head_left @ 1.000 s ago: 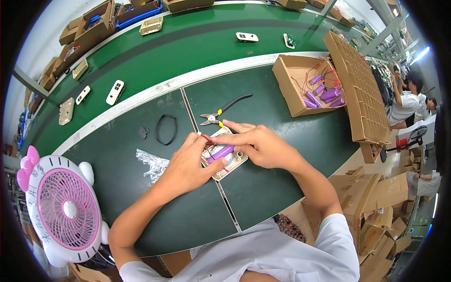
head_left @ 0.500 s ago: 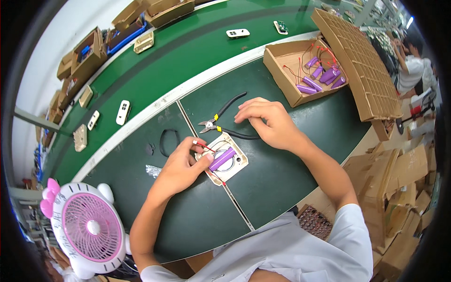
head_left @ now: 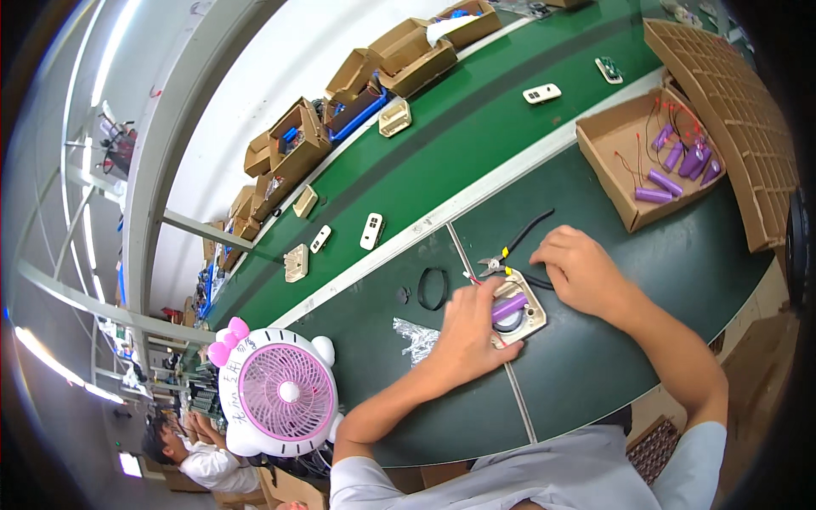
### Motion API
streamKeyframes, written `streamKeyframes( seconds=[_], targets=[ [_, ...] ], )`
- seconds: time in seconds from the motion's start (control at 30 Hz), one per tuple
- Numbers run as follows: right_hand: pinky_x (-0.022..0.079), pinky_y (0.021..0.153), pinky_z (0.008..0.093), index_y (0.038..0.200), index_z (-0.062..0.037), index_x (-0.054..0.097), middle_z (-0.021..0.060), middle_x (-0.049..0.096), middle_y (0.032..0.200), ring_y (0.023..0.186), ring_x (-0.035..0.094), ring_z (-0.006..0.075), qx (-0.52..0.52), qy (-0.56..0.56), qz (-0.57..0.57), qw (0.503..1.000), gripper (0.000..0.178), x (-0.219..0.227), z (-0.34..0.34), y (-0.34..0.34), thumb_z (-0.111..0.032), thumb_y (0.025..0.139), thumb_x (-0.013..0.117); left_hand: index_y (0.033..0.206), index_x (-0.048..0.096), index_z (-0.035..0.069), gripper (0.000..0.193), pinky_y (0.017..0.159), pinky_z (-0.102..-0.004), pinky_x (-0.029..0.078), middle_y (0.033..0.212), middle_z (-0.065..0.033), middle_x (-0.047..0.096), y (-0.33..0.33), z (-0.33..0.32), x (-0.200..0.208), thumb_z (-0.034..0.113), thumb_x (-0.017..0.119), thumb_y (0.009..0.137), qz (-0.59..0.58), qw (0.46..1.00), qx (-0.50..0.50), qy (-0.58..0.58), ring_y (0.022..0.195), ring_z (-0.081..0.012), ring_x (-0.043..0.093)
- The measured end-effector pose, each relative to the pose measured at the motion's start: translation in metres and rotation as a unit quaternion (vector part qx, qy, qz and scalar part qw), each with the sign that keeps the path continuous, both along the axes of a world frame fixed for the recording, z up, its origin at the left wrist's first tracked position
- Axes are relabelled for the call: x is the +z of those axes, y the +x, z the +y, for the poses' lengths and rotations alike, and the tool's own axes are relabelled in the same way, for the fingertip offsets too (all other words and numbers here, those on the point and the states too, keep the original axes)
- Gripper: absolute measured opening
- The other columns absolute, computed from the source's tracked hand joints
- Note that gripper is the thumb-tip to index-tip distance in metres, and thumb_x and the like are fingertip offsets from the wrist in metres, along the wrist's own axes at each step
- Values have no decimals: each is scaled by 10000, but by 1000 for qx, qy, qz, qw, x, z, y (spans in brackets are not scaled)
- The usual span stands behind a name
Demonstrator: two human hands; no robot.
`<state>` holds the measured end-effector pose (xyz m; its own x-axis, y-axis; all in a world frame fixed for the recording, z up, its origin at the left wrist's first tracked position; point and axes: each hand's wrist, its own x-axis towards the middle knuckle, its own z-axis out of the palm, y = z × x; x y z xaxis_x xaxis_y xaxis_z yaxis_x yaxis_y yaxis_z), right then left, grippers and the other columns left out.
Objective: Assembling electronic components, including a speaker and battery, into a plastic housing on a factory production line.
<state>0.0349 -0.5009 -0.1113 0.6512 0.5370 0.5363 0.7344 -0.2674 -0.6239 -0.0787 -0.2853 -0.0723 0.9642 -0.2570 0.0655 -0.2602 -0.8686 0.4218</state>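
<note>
A cream plastic housing [head_left: 533, 317] with a purple cylindrical battery cell [head_left: 510, 308] in it lies on the dark green table. My left hand [head_left: 463, 342] grips the housing by its left side, with fingers at the far edge and thumb at the near one. Thin red wires show beside these fingers. Just beyond the housing lie diagonal cutters [head_left: 493, 265] with black and yellow handles, jaws apart. Over the cutters' nearer handle hovers my right hand [head_left: 585, 272], fingers loosely curled and thumb apart, nothing visible in it. Whether it touches the handle cannot be made out.
A cardboard box [head_left: 614, 151] of purple cells stands at the far right, beside a cardboard divider tray [head_left: 722, 110]. A pink-and-white fan [head_left: 289, 391] is at the left. A black band [head_left: 433, 289] and clear plastic wrap [head_left: 416, 338] lie nearby. White casings [head_left: 371, 231] rest on the green belt [head_left: 459, 153].
The view has swung left, so everything sits further right in it. My left hand has shifted from the cell and wires to gripping the housing's edges. My right hand stays near the cutters.
</note>
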Motion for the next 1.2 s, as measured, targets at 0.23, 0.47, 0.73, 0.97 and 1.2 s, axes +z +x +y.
streamKeyframes(
  seconds=[0.23, 0.47, 0.73, 0.97, 1.2],
  targets=[
    [529, 850, 441, 897, -8, 715, 147, 690, 925, 961, 631, 344, -59, -12, -38, 997, 158, 7, 3, 7, 48, 790, 613, 1360, 400, 40, 920, 999, -509, 454, 1208, -279, 588, 160, 89, 3, 320, 848, 607, -87, 991, 100, -13, 1126, -464, 556],
    [537, 851, 434, 915, -4, 725, 150, 678, 899, 941, 638, 340, -32, -34, -28, 998, 181, 2, 16, 1, 46, 780, 615, 1465, 379, 50, 1060, 1120, -547, 367, 1450, -279, 468, 249, 194, -22, 609, 831, 685, -222, 961, 161, -20, 1357, -442, 447],
    [513, 814, 421, 884, -40, 702, 109, 661, 905, 936, 623, 303, -65, -52, -89, 993, 138, 0, 7, 15, -60, 764, 637, 1206, 667, 110, 481, 802, -516, 591, 1096, -129, 743, 105, 420, -57, 496, 665, 918, -133, 746, 588, 284, 973, -354, 738],
    [490, 824, 394, 880, -60, 698, 90, 637, 893, 968, 597, 275, -73, -31, -124, 989, 125, 22, 6, 9, -76, 774, 634, 1209, 647, 17, 378, 936, -530, 481, 1223, -193, 646, 130, 424, -24, 46, 686, 834, -327, 864, 327, 200, 1095, -412, 597],
    [530, 908, 430, 995, -33, 738, 139, 705, 987, 1021, 639, 332, -296, 36, -124, 947, 191, 71, -114, 17, -16, 835, 637, 899, 694, 42, 232, 1044, -559, 383, 1281, -144, 611, 97, 43, 8, -39, 690, 682, -309, 941, -126, 58, 1272, -399, 506]
  ],
)
